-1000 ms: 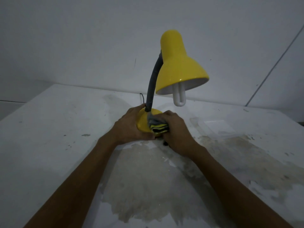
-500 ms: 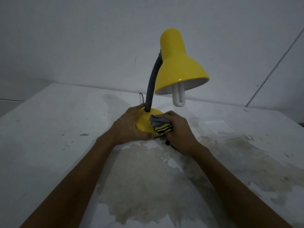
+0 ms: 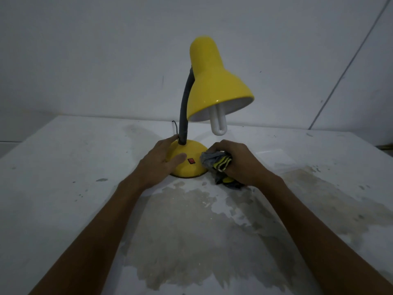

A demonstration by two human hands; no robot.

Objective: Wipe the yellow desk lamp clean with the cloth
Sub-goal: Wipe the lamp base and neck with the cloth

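Head view: upright yellow lamp (image 3: 212, 81), shade facing down-right, left hand (image 3: 158, 165) open, right hand (image 3: 238, 161) gripping cloth (image 3: 214, 163)

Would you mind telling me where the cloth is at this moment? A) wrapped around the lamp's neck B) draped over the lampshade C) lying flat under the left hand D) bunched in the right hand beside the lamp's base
D: the cloth is bunched in the right hand at the right edge of the lamp's base, while the left hand steadies that base.
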